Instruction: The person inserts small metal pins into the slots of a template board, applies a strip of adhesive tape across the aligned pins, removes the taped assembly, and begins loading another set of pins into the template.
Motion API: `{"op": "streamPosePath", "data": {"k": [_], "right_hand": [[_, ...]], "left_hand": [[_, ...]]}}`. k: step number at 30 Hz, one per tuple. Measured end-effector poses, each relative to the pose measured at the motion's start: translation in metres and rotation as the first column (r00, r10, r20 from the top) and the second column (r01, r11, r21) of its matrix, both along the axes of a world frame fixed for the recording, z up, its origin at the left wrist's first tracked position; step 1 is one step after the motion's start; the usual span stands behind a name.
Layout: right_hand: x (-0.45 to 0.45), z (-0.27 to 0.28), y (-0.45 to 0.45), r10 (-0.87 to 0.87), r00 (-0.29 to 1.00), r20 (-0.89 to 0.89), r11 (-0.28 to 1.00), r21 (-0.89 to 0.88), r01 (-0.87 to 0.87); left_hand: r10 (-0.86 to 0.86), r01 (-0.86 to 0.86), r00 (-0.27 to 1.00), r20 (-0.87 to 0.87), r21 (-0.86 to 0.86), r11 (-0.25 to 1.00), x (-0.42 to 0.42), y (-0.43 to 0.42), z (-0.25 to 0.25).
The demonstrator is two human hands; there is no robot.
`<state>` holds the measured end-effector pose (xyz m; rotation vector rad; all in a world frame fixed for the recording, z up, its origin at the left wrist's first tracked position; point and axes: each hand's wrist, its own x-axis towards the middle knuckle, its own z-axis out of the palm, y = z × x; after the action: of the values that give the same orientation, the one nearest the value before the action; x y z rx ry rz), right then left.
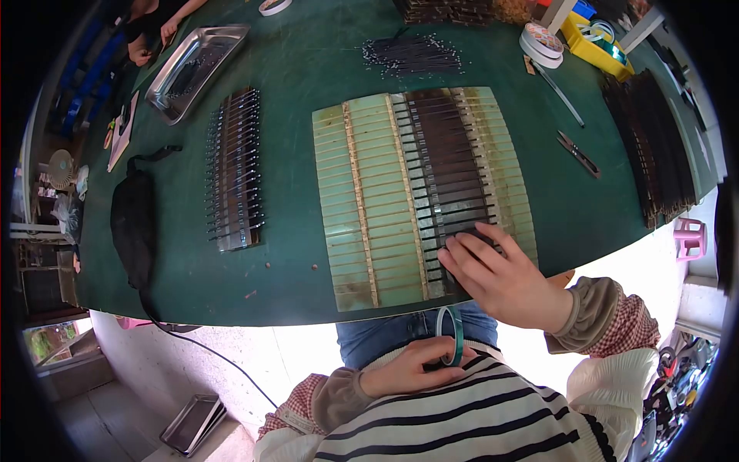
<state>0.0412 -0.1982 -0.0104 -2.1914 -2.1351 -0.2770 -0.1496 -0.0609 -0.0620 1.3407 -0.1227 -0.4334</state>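
A pale green slotted board (377, 200) lies on the table in front of me. Across its slots runs a dark brown strip (446, 146) with a row of thin black pieces along it. My right hand (504, 281) rests on the near end of this strip, fingers stretched out and lying on the dark pieces. Close to my body, below the table edge, my left hand (416, 366) is closed on a roll of green tape (458, 339). Left of the board lies a similar brown strip (235, 169) lined with black pieces.
A pile of thin black pieces (412, 55) lies beyond the board. On the right are tweezers (577, 154), white tape rolls (541, 46), a yellow bin (593, 46) and stacked dark strips (654, 146). On the left are a metal tray (165, 108), a black pouch (133, 227) and another person's hand (168, 31).
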Motion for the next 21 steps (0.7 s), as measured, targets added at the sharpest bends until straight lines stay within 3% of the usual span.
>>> {"op": "streamPosePath", "data": {"k": [3, 6, 9, 10, 13, 16, 19, 21], "right_hand": [[0.016, 0.012, -0.002, -0.019, 0.98, -0.196, 1.0, 0.004, 0.02], [0.017, 0.018, -0.003, 0.052, 0.964, -0.259, 0.997, 0.072, -0.034], [-0.007, 0.004, -0.008, 0.031, 0.999, 0.008, 0.998, -0.056, -0.031], [-0.008, 0.003, -0.009, 0.014, 1.0, 0.009, 0.999, -0.031, -0.014], [0.009, 0.014, -0.01, -0.04, 0.971, -0.235, 0.999, -0.03, 0.034], [0.011, 0.016, -0.013, 0.033, 0.957, -0.289, 0.996, 0.089, -0.007], [-0.015, 0.005, -0.013, 0.011, 1.0, -0.012, 1.0, -0.011, -0.011], [-0.018, 0.007, -0.014, -0.025, 0.998, -0.049, 1.0, 0.011, 0.026]], "left_hand": [[0.012, -0.012, 1.0, 0.022, 0.014, 1.0, 0.002, 0.0, 0.004], [0.021, -0.021, 0.999, 0.025, -0.009, 1.0, -0.004, -0.004, -0.01], [0.037, -0.037, 0.999, 0.026, -0.025, 0.999, -0.003, -0.004, -0.007], [0.029, -0.028, 1.0, 0.013, -0.023, 0.999, -0.003, -0.003, -0.003], [0.014, -0.015, 1.0, -0.013, -0.029, 0.999, 0.001, -0.001, 0.001], [0.02, -0.024, 0.998, -0.054, -0.068, 0.997, -0.004, -0.004, -0.005], [0.039, -0.043, 0.998, -0.053, -0.089, 0.995, -0.003, -0.004, -0.007], [0.063, -0.067, 0.997, -0.039, -0.102, 0.993, -0.004, -0.006, -0.006]]}}
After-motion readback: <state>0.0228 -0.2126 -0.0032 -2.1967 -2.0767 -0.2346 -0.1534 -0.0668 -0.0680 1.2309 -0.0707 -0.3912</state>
